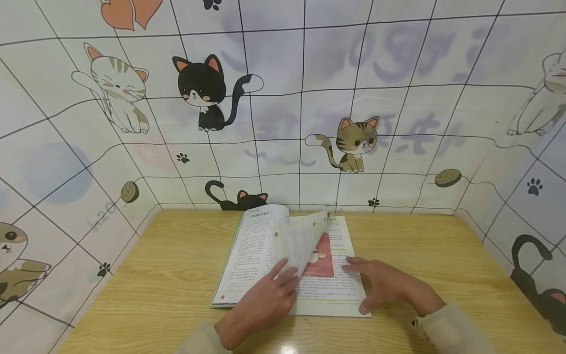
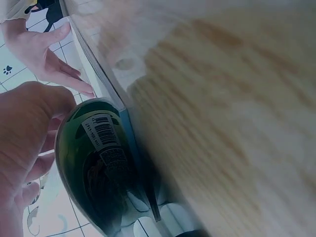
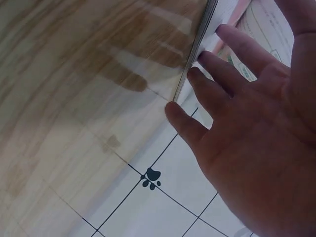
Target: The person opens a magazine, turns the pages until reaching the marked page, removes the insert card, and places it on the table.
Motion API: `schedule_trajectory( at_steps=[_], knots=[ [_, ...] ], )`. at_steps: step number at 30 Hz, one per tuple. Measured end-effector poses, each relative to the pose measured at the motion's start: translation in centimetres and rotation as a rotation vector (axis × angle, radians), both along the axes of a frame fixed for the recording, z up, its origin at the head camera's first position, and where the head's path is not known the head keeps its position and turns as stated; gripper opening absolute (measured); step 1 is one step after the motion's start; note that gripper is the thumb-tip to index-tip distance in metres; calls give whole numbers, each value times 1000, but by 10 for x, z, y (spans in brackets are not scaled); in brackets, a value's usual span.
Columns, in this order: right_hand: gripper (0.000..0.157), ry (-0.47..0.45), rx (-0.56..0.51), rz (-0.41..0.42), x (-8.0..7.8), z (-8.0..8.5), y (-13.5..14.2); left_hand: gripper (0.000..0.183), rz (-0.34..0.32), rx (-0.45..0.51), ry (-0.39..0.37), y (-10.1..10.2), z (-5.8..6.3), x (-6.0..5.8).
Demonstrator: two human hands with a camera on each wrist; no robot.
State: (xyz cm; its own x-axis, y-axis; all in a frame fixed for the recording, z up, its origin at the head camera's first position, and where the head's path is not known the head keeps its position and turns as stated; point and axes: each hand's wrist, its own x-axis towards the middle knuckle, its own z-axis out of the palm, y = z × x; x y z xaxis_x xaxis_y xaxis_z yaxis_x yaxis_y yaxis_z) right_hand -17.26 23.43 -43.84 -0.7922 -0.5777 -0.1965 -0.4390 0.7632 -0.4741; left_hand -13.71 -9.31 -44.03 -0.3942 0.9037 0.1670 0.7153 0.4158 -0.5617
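Note:
An open book (image 1: 252,260) lies on the wooden table, its text pages facing up. One leaf (image 1: 294,241) stands lifted and curved near the middle, partly covering a page with a pink picture (image 1: 325,258). My left hand (image 1: 269,297) reaches over the lower part of the book, its extended fingers touching the lifted leaf. In the left wrist view, the book's green back cover (image 2: 101,133) with a barcode shows beside that hand. My right hand (image 1: 389,282) rests at the right edge of the book, fingers spread over the right-hand page and thumb near its lower corner.
The wooden table (image 1: 177,260) extends around the book on both sides. Behind it and at the sides stand white walls (image 1: 283,118) with a black grid and cartoon cats. Light sleeves (image 1: 451,329) cover my forearms.

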Motion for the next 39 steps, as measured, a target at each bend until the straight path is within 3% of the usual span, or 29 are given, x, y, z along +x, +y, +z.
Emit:
schedule_trajectory(
  at_steps=[16,26,39],
  knots=[
    [97,-10,-11,-21,3,3,-4,18,149,95,-135,-1,3,-2],
    [97,-14,-15,-25,5,4,-5,25,178,161,-250,-4,2,-3],
    [98,-13,-7,-58,4,2,-5,21,180,247,-267,-7,-2,-6]
  ],
)
